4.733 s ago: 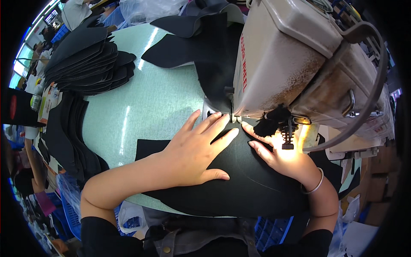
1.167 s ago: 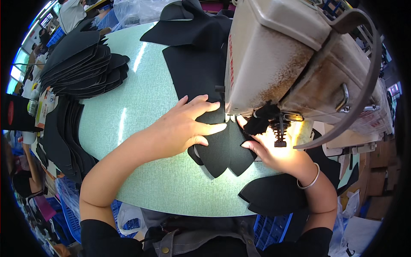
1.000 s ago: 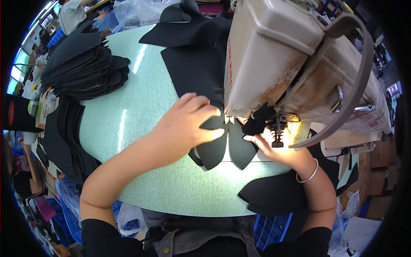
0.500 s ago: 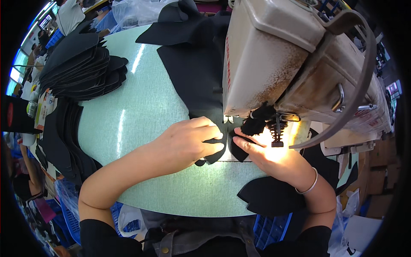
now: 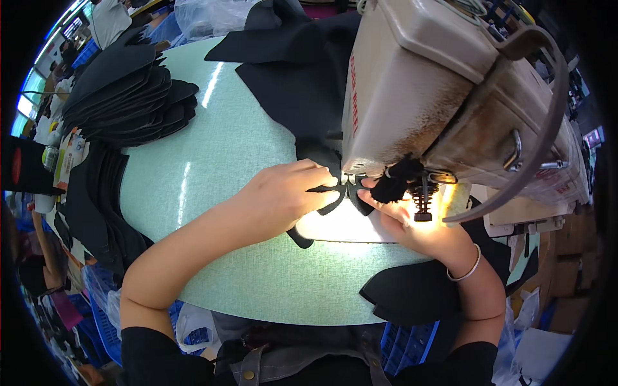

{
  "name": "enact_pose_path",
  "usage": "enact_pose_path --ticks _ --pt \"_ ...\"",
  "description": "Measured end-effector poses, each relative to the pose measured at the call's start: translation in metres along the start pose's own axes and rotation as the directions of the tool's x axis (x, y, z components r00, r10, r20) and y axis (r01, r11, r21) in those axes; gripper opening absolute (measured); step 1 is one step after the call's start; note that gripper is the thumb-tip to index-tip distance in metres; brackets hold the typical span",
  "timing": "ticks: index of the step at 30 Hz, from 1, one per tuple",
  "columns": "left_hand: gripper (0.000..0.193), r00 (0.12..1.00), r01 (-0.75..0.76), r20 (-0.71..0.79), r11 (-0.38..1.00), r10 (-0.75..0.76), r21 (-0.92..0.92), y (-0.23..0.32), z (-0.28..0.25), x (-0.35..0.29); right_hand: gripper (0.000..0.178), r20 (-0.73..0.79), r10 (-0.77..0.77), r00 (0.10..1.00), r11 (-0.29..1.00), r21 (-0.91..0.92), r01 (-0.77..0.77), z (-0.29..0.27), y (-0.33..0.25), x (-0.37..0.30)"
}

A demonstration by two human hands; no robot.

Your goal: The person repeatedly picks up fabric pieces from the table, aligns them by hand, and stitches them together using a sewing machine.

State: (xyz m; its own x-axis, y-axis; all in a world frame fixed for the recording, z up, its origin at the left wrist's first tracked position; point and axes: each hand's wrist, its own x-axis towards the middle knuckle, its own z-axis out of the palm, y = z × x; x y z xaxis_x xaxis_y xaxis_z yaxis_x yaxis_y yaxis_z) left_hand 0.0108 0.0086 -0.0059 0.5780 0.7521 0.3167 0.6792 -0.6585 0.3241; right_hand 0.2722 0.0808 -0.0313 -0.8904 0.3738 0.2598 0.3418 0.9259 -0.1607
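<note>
Under the presser foot [image 5: 348,178] of a worn, cream-coloured sewing machine [image 5: 402,83] lies the tail end of black fabric [image 5: 331,203], split into two flaps. My left hand [image 5: 297,193] is closed on the left flap, thumb and fingers pinching it beside the foot. On the other side, my right hand [image 5: 418,225] grips the right flap [image 5: 362,204] with its fingertips close to the foot. Lamp glare washes out part of that hand. Beyond the foot, the long black fabric [image 5: 280,96] spreads over the pale green table [image 5: 212,148].
Stacks of cut black pieces [image 5: 122,96] lie at the far left, with more curved pieces [image 5: 103,206] nearer. Another black piece [image 5: 412,289] rests under my right forearm. A spring tension knob [image 5: 422,199] juts out above my right hand. Blue crates [image 5: 409,344] stand below the table edge.
The black fabric has slid away from me under the presser foot, and both hands have moved forward with it. More of the lit white machine plate now shows in front.
</note>
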Motion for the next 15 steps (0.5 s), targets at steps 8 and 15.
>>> enact_pose_path --ticks 8,15 --pt "0.027 0.996 -0.010 -0.087 0.999 0.013 0.037 -0.009 0.004 0.000 0.011 -0.118 -0.137 0.984 0.962 -0.251 0.104 -0.012 -0.003 0.008" --pt "0.021 0.997 -0.014 -0.078 1.000 0.014 -0.004 -0.013 0.005 -0.001 0.012 -0.166 -0.111 0.980 0.960 -0.271 0.063 -0.028 -0.012 0.014"
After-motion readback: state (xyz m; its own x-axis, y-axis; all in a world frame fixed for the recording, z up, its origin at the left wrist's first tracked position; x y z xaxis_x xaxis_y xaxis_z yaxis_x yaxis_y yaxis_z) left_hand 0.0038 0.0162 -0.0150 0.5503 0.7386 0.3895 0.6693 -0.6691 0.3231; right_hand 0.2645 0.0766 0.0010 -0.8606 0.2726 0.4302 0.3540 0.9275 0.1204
